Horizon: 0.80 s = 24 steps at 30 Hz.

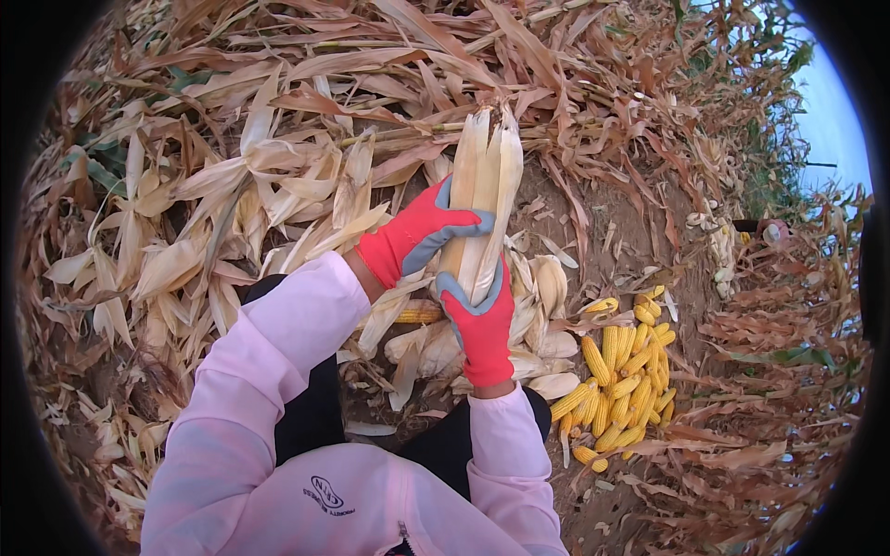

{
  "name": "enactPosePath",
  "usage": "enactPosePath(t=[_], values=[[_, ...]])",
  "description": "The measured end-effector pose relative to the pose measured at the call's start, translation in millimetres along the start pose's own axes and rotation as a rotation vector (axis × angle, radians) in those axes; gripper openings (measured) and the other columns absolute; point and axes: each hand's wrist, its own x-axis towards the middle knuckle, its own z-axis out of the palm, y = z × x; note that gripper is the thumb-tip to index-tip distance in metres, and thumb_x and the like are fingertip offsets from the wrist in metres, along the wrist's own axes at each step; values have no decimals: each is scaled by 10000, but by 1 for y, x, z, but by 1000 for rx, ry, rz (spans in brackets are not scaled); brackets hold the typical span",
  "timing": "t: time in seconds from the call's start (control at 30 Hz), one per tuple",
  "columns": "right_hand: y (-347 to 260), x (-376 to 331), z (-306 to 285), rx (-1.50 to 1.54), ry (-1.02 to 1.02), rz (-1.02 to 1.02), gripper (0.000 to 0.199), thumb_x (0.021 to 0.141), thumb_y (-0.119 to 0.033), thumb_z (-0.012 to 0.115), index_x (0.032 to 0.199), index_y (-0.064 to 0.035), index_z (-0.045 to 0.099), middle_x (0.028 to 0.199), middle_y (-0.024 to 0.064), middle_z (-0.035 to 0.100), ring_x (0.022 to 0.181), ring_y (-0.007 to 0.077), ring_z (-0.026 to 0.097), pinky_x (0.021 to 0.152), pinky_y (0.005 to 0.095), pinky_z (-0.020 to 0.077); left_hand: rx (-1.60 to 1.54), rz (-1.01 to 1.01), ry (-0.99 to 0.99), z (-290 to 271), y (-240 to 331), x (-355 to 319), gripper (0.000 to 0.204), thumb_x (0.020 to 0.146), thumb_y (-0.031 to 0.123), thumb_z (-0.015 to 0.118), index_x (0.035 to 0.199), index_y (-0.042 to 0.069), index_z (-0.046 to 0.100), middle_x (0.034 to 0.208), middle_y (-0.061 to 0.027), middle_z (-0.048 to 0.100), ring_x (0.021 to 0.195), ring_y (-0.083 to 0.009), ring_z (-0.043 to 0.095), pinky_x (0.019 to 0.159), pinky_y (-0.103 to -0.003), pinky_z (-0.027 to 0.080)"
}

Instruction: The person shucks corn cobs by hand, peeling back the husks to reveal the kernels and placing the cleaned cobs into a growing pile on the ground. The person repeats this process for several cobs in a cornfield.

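An ear of corn (480,176), wrapped in pale dry husk, is held between my hands with its ragged tip pointing away from me. My left hand (422,232), in a red and grey work glove, closes round its middle, thumb laid across the husk. Lower down, my right hand (480,320), gloved alike, grips the base end. The husk is split lengthwise near the tip; no kernels show there. Beneath my hands lie several unhusked ears (436,354), and a bare yellow cob (417,312) shows partly beside my left forearm.
A pile of husked yellow cobs (621,380) lies on the soil to my right. Loose pale husks (185,250) cover the ground at left. Dry stalks and leaves (371,56) spread across the far side. Rows of dried leaves (779,371) lie at far right.
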Motion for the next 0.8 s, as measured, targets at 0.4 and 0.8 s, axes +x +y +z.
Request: enactPosePath(t=[0.4, 0.8], values=[[23, 12, 16, 217, 93, 345, 491, 973, -264, 509, 1343, 47, 421, 1238, 168, 562, 1101, 248, 566, 941, 333, 430, -62, 99, 250, -12, -30, 2, 596, 793, 106, 713, 1324, 59, 445, 1165, -51, 587, 1030, -153, 580, 911, -313, 473], [38, 33, -12, 1169, 365, 188, 569, 954, -478, 469, 1292, -20, 469, 1249, 142, 554, 1208, 302, 494, 1085, 474, 343, -345, 21, 479, -15, -32, 15, 491, 794, 315, 742, 1163, 68, 532, 1035, -82, 611, 945, -200, 613, 855, -353, 508]])
